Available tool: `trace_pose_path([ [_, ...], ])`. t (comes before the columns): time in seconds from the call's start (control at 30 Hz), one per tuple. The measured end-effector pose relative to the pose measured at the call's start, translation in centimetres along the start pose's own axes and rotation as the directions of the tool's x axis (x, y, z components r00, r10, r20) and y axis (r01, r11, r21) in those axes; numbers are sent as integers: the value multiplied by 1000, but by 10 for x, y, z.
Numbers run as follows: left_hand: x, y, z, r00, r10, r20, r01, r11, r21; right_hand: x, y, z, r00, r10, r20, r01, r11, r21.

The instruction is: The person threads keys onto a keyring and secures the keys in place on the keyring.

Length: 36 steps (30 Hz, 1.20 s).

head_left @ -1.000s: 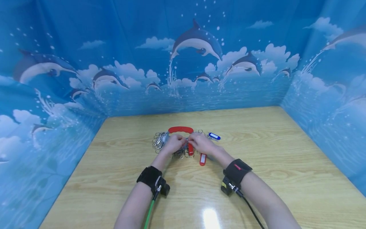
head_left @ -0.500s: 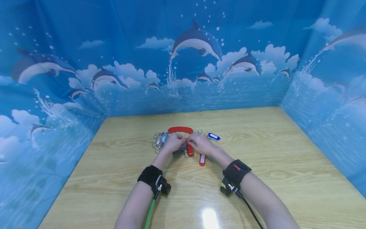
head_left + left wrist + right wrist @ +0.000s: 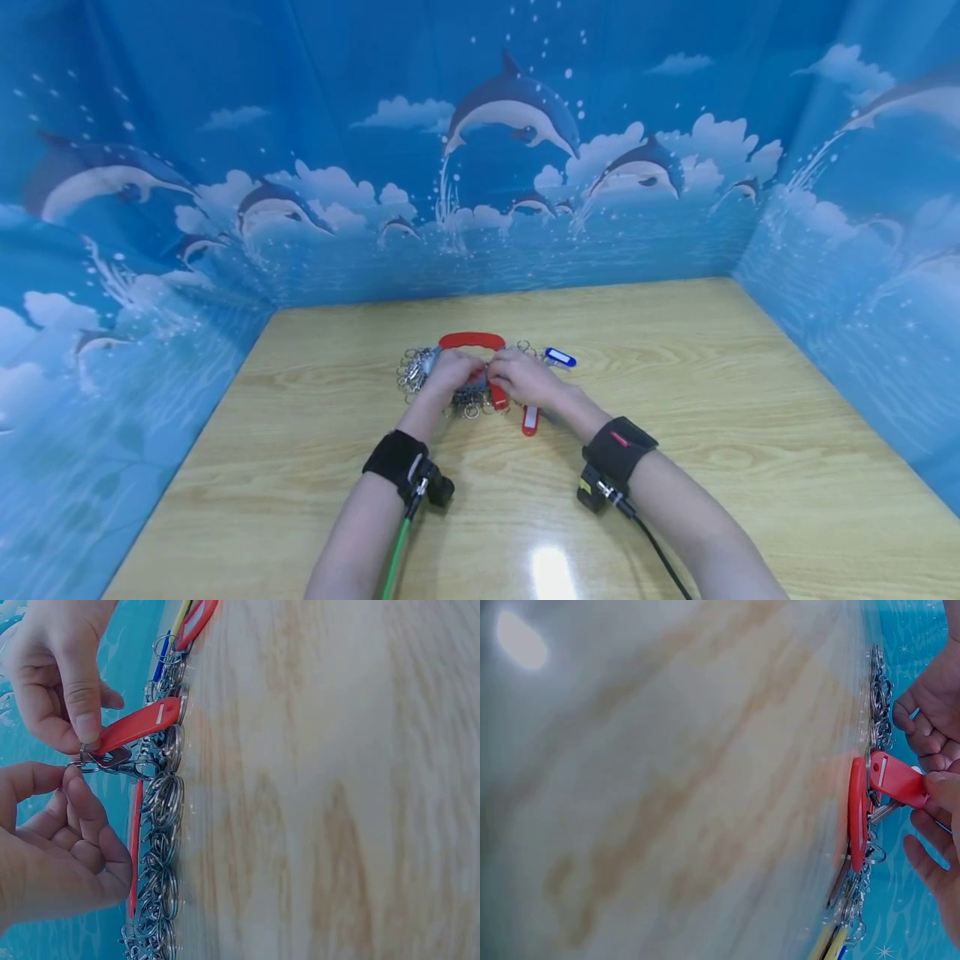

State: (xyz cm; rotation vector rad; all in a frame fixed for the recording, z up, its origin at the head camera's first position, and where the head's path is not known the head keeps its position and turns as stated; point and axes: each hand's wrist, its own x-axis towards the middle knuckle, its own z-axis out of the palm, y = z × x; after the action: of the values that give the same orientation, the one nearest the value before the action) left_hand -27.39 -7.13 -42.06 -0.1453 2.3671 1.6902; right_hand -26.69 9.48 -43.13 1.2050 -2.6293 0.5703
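Observation:
My left hand (image 3: 452, 373) and right hand (image 3: 525, 375) meet over a heap of metal key rings and clasps (image 3: 412, 371). In the left wrist view, my left thumb and forefinger pinch a metal key ring (image 3: 78, 765). Just above it, my right fingers pinch the ring end of a red key tag (image 3: 142, 726), which slants out from them over the heap. The right wrist view shows this tag's flat face beside my right thumb. A curved red handle (image 3: 472, 340) lies just beyond my hands, with a grey-blue part below it partly hidden by my fingers.
Another red key tag (image 3: 530, 421) with a white label lies in front of my right hand. To the right of the heap is a blue key tag (image 3: 559, 357). A dolphin-print curtain (image 3: 360, 250) borders the wooden table (image 3: 675, 350) at the back and sides.
Both hands stay in nearly the same place, fingertips together. My left hand has tilted slightly, and the held red tag has swung a little. The head view has shifted slightly.

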Motion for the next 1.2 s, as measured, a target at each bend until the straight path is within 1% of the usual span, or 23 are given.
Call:
trace_pose_path([
  [0.13,-1,3,0,1000,-25,2,25,999,-20,0,-1,-2,1000,-9,-2,9,1000,-1],
  [0.33,-3,2,0,999,-33,30,34,998,-51,0,-1,0,1000,-9,10,8,1000,4],
  [0.47,-4,0,-1,998,-36,45,38,997,-61,0,-2,1,999,45,30,-46,998,47],
  [0.57,-2,-1,-2,998,-45,52,48,997,-64,1,-2,0,994,98,45,-102,989,104],
  [0.63,-1,-1,-3,997,-46,54,49,997,-60,3,-3,-3,992,111,51,-117,985,126],
  [0.7,0,0,-4,997,-51,54,54,997,-58,3,-3,-6,994,93,48,-99,987,129],
  [0.73,0,0,-5,997,-55,53,58,996,-61,3,-3,-7,997,69,43,-74,990,122],
  [0.83,0,-1,-8,997,-60,42,62,997,-53,4,-5,-11,999,-39,23,37,997,74],
  [0.93,-1,-3,-11,997,-61,38,63,996,-56,5,-9,-14,994,-106,38,105,994,32],
  [1.1,-3,-6,-13,998,-47,34,48,998,-27,4,-18,-15,985,-111,129,113,994,-5],
  [1.2,-4,-6,-13,998,-47,33,47,999,-4,1,-22,-12,976,-154,157,164,985,-56],
])
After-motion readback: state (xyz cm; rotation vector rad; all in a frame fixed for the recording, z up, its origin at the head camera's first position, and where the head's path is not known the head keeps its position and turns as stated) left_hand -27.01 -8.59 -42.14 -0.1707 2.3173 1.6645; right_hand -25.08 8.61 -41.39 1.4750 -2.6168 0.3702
